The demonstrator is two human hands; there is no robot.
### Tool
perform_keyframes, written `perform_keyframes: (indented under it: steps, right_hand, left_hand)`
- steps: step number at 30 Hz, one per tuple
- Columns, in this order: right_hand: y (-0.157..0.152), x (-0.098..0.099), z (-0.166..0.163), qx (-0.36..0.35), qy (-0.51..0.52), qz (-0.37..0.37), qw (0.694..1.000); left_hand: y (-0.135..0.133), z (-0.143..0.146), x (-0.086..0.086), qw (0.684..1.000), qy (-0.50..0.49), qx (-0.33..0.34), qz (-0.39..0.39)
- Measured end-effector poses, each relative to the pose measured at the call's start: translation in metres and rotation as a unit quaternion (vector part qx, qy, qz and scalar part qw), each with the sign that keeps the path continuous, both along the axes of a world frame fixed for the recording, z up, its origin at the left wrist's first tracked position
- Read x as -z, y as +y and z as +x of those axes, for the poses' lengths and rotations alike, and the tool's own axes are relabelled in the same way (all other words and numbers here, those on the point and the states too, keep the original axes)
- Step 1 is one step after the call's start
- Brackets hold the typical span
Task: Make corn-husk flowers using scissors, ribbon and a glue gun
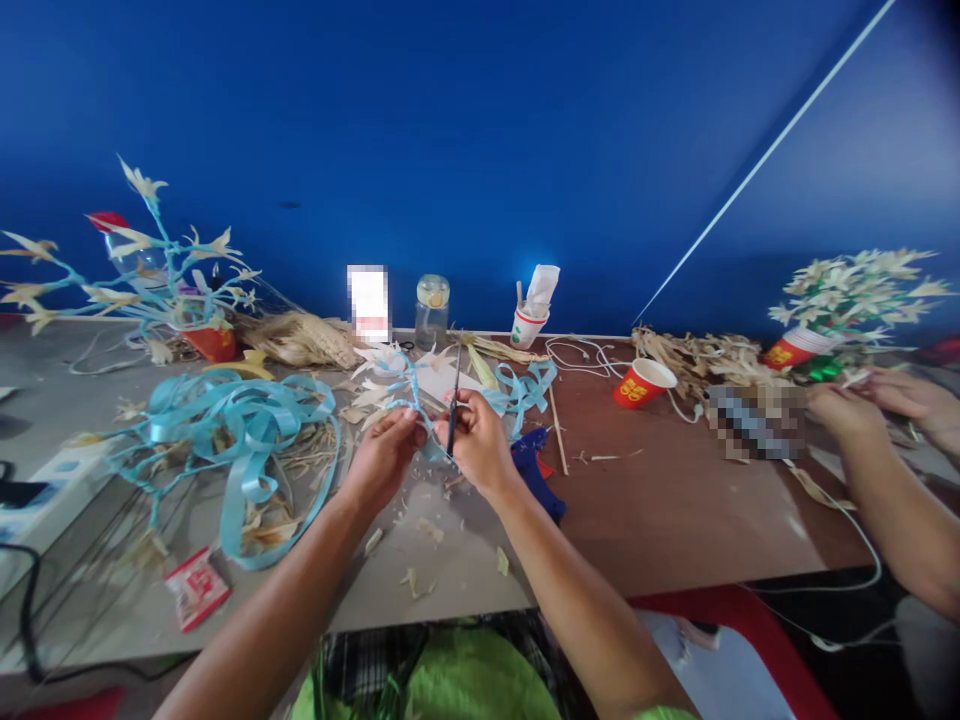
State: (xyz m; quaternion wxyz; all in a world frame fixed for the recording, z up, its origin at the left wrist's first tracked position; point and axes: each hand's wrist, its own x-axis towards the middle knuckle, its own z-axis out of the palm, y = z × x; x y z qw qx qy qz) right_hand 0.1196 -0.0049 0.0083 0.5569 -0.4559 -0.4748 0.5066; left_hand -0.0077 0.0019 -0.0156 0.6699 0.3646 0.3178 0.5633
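My right hand [480, 440] is closed round a thin dark tool [454, 395], likely scissors, that points up and away from me. My left hand [386, 450] pinches a strip of light blue ribbon [415, 400] right beside the tool. The two hands nearly touch above the table [675, 510]. A big loose tangle of the same blue ribbon [232, 420] lies to the left of my left hand. A blue glue gun [534, 468] rests just right of my right wrist.
Dried husk scraps litter the table. At the back stand a glass jar [433, 310], a white cup [528, 325], a red cup [641, 383] and a blue-stemmed husk flower branch [150, 280]. Another person's hands [870, 405] work at the right beside a flower pot [840, 300].
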Motion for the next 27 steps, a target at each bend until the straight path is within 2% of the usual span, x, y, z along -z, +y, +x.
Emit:
perform_keyframes:
  steps: [13, 18, 24, 27]
  right_hand:
    - [-0.004, -0.004, 0.000, -0.033, 0.087, -0.073, 0.993]
    - [-0.003, -0.003, 0.000, -0.036, 0.124, -0.095, 0.987]
    - [-0.003, 0.000, -0.001, -0.036, 0.137, -0.081, 0.987]
    - [-0.002, 0.002, 0.001, -0.033, 0.130, -0.069, 0.989]
  left_hand:
    - [-0.004, 0.011, -0.004, 0.994, -0.081, -0.030, -0.068]
    - [-0.005, 0.008, -0.007, 0.988, -0.132, -0.001, -0.080]
    - [-0.006, 0.008, -0.010, 0.986, -0.153, 0.021, -0.070]
    - [-0.008, 0.010, -0.010, 0.992, -0.121, 0.016, -0.040]
